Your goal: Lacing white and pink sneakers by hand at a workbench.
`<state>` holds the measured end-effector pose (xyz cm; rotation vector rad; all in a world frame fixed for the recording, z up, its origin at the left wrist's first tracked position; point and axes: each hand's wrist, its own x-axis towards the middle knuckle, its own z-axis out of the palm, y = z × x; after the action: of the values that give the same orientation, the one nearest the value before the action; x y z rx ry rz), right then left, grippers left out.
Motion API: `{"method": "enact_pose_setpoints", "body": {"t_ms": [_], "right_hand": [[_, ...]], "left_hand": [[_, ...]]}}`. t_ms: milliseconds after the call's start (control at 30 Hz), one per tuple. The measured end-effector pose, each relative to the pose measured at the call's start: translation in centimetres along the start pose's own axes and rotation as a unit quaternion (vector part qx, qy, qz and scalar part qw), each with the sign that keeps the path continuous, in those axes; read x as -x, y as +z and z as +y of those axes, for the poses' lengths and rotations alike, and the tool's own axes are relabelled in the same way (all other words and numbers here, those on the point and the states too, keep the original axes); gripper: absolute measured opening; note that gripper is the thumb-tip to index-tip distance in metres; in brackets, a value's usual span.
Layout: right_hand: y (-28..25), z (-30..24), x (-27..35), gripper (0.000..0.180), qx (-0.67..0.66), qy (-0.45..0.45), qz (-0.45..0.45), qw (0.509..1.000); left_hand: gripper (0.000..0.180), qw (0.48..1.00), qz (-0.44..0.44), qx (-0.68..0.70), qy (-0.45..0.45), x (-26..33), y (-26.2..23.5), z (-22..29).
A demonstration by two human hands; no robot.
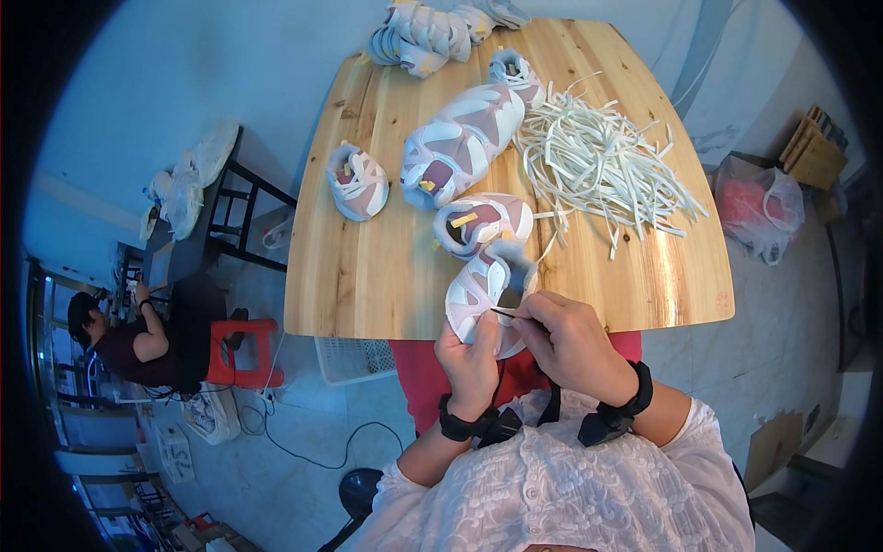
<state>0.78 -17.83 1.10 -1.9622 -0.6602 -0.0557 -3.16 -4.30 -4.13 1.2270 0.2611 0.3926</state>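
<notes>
Shoe upper (480, 293), white and mauve: gripped from below by left hand (471, 354); right hand (568, 342) pinches thin dark tool (504, 314) against it, at desk (386, 267) edge.

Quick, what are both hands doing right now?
Left hand: closed around the pink and white shoe, holding it.
Right hand: fingers pinched on a thin dark tool at the shoe.
</notes>
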Motion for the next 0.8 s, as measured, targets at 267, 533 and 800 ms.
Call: {"method": "enact_pose_setpoints", "body": {"t_ms": [267,533,800], "right_hand": [[-0.1,2.0,-0.3,0.008,-0.143,0.092,-0.084,0.982],[-0.4,0.1,-0.7,0.012,0.195,-0.087,-0.069,0.975],[0.4,1.9,-1.5,0.014,-0.119,0.17,-0.159,0.965]], "left_hand": [[0.016,0.966,-0.058,-0.208,0.139,-0.7,-0.7,0.4],[0.006,0.895,-0.08,-0.325,0.295,-1.6,0.0,0.3],[0.002,0.887,-0.074,-0.346,0.297,-1.4,-0.2,-0.1]]}}
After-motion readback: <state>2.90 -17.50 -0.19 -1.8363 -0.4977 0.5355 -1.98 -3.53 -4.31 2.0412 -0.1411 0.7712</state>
